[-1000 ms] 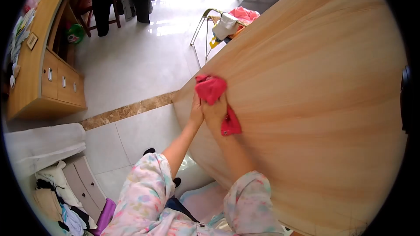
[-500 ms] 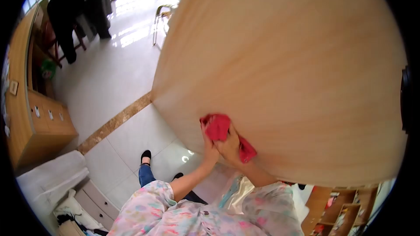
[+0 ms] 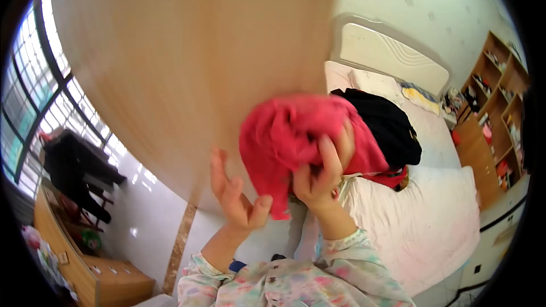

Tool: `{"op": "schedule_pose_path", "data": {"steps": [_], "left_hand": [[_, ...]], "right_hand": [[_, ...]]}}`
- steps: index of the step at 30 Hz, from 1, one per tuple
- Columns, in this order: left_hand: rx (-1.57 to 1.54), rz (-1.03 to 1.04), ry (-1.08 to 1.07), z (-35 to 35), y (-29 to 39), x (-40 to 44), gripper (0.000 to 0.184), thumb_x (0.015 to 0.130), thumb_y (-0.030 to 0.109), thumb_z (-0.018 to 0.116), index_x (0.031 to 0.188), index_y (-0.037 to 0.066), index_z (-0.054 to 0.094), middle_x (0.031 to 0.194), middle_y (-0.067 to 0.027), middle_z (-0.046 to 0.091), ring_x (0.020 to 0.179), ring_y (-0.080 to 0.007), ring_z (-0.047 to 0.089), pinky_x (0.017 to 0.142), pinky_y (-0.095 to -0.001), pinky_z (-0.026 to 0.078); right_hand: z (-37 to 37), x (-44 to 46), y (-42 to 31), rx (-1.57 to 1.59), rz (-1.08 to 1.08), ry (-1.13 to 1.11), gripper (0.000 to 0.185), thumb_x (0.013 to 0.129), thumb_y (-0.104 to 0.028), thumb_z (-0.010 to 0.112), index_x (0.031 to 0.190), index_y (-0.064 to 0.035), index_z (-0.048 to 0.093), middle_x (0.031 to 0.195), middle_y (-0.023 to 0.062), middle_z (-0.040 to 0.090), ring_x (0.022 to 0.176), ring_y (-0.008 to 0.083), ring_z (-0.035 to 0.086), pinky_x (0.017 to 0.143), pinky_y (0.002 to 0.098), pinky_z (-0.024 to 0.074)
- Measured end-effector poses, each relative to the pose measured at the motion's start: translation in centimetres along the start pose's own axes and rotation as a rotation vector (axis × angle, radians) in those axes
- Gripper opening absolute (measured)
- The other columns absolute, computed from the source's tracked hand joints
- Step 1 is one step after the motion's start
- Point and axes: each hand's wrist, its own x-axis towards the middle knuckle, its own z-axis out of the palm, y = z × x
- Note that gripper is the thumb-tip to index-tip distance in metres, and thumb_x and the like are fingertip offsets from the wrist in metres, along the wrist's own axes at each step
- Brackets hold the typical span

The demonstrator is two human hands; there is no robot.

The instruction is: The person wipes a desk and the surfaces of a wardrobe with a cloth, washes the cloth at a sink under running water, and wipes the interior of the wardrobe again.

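A crumpled red cloth [image 3: 284,136] hangs in front of my body, beside a large wooden panel [image 3: 170,62]. My right hand [image 3: 324,176] is closed on the cloth, with its thumb and fingers pressed into the folds. To the left of the cloth, my left hand [image 3: 236,199] is raised with its fingers apart and nothing in it. The cloth's lower corner hangs close to the left thumb; whether they touch is unclear.
A bed [image 3: 409,216] with black clothing [image 3: 381,125] on it stands at the right, near a wooden shelf [image 3: 495,102]. At the left are a wooden desk [image 3: 74,256], dark clothes [image 3: 74,165] over a chair and barred windows.
The view has swung right, bringing the bed into sight. Both hands were together with the cloth against the panel; now the left hand is apart from it and the right holds it in front.
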Motion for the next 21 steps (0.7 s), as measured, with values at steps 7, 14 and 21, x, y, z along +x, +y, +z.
{"op": "schedule_pose_path", "data": {"steps": [7, 14, 21], "left_hand": [[0.260, -0.267, -0.253, 2.6, -4.1, -5.1, 0.059, 0.087, 0.042, 0.052, 0.132, 0.005, 0.037, 0.148, -0.0239, 0.015, 0.136, -0.0467, 0.007, 0.107, -0.0597, 0.004], [0.398, 0.050, -0.481, 2.2, -4.6, -11.9, 0.060, 0.088, 0.048, 0.047, 0.133, 0.011, 0.035, 0.147, -0.0263, 0.012, 0.135, -0.0475, 0.003, 0.105, -0.0627, 0.003], [0.532, -0.140, 0.065, 3.4, -3.3, -4.9, 0.068, 0.089, 0.051, 0.044, 0.137, 0.007, 0.027, 0.147, -0.0239, 0.013, 0.134, -0.0397, 0.017, 0.106, -0.0554, 0.016]], "right_hand": [[3.2, -13.0, 0.5, 0.752, 0.664, -0.025, 0.054, 0.081, -0.013, 0.062, 0.128, 0.0000, 0.037, 0.131, 0.0211, 0.043, 0.119, 0.0359, 0.045, 0.101, 0.0447, 0.0319], [2.9, -15.5, 3.3, 1.204, 1.291, -0.035, 0.064, 0.074, -0.002, 0.044, 0.135, 0.0041, 0.028, 0.131, 0.0144, 0.043, 0.120, 0.0204, 0.042, 0.102, 0.0315, 0.0310], [5.0, -5.4, 7.3, 1.748, 1.005, -0.334, 0.070, 0.082, -0.013, 0.053, 0.140, 0.0048, 0.018, 0.135, 0.0125, 0.039, 0.126, 0.0176, 0.034, 0.105, 0.0282, 0.0243]]}}
